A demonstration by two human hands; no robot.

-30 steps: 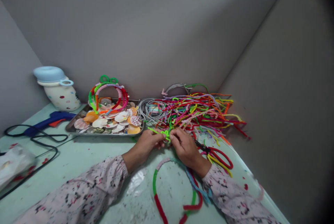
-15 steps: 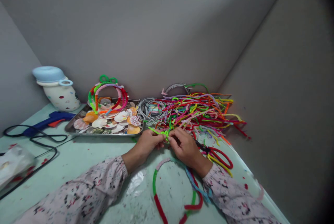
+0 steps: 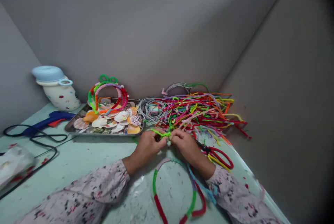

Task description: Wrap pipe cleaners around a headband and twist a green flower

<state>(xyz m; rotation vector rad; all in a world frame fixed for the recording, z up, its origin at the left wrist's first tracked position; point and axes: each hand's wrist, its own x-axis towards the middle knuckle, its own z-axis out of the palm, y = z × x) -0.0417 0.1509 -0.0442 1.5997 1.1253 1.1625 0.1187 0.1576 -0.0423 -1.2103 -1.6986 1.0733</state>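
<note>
Between my two hands is a bright green pipe cleaner (image 3: 164, 134), bent and twisted in the middle. My left hand (image 3: 150, 145) pinches it from the left, and one end sticks out over the fingers. From the right, my right hand (image 3: 186, 145) pinches it close to the left fingertips; the exact finger contact is partly hidden. Below the hands lies a loop (image 3: 156, 182) wrapped in pink, green, red and blue fuzzy sections. A light blue pipe cleaner (image 3: 205, 191) rests by my right sleeve, and a curled red one (image 3: 200, 212) lies beside the loop.
A metal tray (image 3: 104, 134) of seashells holds wrapped headbands (image 3: 108, 86). Coiled grey wire (image 3: 150, 111) and a heap of pipe cleaners (image 3: 200, 109) lie behind my hands. Red-handled scissors (image 3: 224, 158) sit right. At left are a blue glue gun (image 3: 43, 125), its black cord, and a cup (image 3: 61, 95).
Both hands have shifted slightly, and the green pipe cleaner's twist has changed shape between them. By my right forearm, the light blue and red pipe cleaners have moved a little.
</note>
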